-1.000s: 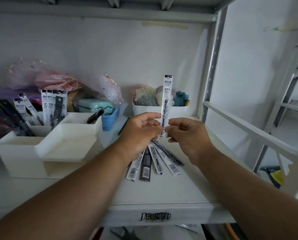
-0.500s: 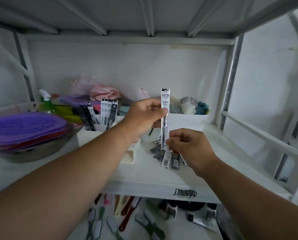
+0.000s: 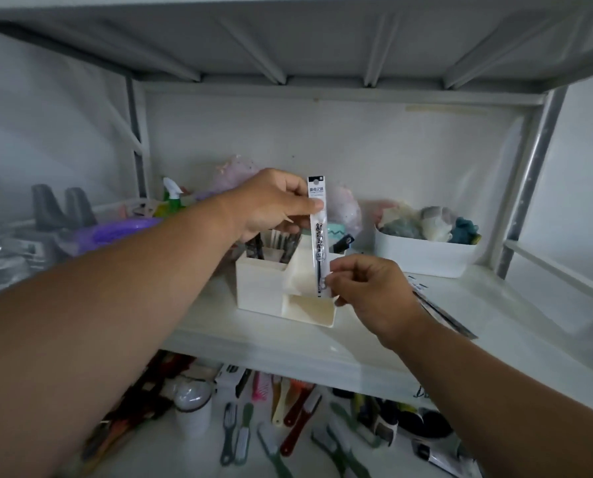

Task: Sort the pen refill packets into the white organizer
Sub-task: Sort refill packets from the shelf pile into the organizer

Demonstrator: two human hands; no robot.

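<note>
**White refill packet held upright over the organizer, both hands pinching it**

White packet, black refill inside: the pen refill packet (image 3: pixel 317 236) now stands in front of the white organizer (image 3: pixel 284 288), where half a second ago it was held off to the organizer's right, above the loose packets. The view has also dropped back, showing more of the lower shelf (image 3: pixel 253 443) with its combs and brushes.

The right hand (image 3: pixel 370 291) pinches the packet's bottom end between thumb and curled fingers, nearest the camera. The left hand (image 3: pixel 270 205) pinches near the top, thumb across the front, other fingers curled behind. The packet is vertical, its lower end just before the organizer's front compartments.

Printing on the packet is black characters down a white strip, too small to read.

Loose packets (image 3: pixel 439 305) lie on the shelf right of the right wrist. More packets (image 3: pixel 274 246) stand in the organizer's rear compartment. A white bin (image 3: pixel 426 257) of soft toys sits behind right.
</note>
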